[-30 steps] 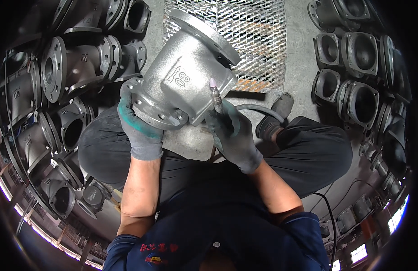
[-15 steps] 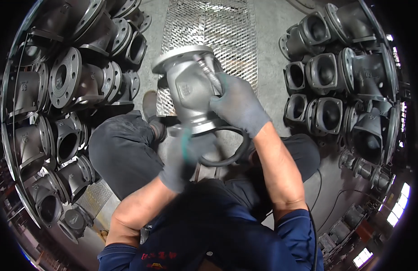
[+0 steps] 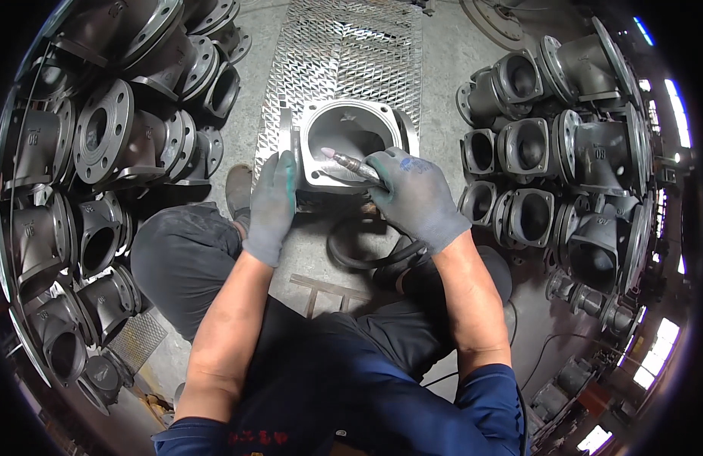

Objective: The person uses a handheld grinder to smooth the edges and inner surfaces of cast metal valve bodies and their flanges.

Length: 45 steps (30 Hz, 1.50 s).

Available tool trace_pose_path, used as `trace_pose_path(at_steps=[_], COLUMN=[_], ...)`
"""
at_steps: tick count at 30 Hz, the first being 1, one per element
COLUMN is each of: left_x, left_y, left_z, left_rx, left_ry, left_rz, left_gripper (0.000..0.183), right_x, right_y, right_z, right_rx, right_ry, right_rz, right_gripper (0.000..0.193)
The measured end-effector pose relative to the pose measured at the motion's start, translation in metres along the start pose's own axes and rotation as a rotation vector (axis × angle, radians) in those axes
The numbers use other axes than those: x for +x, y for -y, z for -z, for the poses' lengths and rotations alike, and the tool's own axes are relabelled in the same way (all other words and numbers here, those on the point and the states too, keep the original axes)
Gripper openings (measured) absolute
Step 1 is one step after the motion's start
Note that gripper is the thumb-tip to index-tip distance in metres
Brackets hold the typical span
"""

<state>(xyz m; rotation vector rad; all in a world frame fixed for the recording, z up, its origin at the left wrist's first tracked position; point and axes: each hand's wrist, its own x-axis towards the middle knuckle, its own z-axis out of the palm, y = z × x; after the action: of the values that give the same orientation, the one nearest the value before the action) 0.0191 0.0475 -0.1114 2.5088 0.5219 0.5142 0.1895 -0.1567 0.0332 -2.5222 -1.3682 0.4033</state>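
The valve body (image 3: pixel 350 128) has turned crosswise ahead. Left hand (image 3: pixel 273 199) rests against its flange (image 3: pixel 285 134) — right hand (image 3: pixel 420 194) clamps the die grinder (image 3: pixel 354 165).

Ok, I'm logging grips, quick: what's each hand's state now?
Left hand: open, laid against the left side of the flanged valve body.
Right hand: closed, holding the pink-tipped die grinder.

One hollow casting (image 3: pixel 351 123), one gloved left hand (image 3: pixel 274 201) and one gloved right hand (image 3: pixel 416 196) beside it, one pink-tipped tool (image 3: pixel 357 166) at its mouth, one mesh sheet (image 3: pixel 351 45) beyond it, at least ten flanged castings (image 3: pixel 150 144) left of it, at least eight more right of it
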Motion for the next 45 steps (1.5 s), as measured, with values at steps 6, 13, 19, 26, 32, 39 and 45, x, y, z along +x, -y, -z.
trace_pose_path(at_steps=[6,13,19,26,32,39,45], left_x=[0.033,0.057,0.071,0.07,0.085,0.093,0.079], left_y=[-0.016,-0.013,-0.022,-0.02,-0.033,-0.048,-0.028], left_z=[-0.027,-0.011,-0.019,-0.018,-0.008,0.003,-0.007], left_rx=[-0.552,-0.252,-0.292,-0.097,0.04,-0.383,-0.167], left_ry=[-0.04,-0.018,0.03,-0.174,-0.169,-0.105,-0.069], left_rz=[0.511,0.309,0.285,0.049,-0.054,0.243,0.172], left_gripper=[0.039,0.038,0.03,0.039,0.02,0.036,0.022], right_x=[0.003,0.02,0.071,0.157,0.171,0.176,0.17], right_y=[-0.028,-0.09,-0.121,-0.069,-0.079,-0.07,-0.082], right_z=[0.016,0.049,0.069,0.072,0.058,0.051,0.045], right_rx=[0.487,0.669,0.16,-0.222,-0.275,-0.363,-0.315], right_ry=[-0.199,-0.16,-0.046,0.288,0.296,0.389,0.243], right_rz=[-0.085,-0.4,-0.015,0.107,0.151,0.171,0.244], right_gripper=[0.052,0.045,0.031,0.018,0.021,0.019,0.02])
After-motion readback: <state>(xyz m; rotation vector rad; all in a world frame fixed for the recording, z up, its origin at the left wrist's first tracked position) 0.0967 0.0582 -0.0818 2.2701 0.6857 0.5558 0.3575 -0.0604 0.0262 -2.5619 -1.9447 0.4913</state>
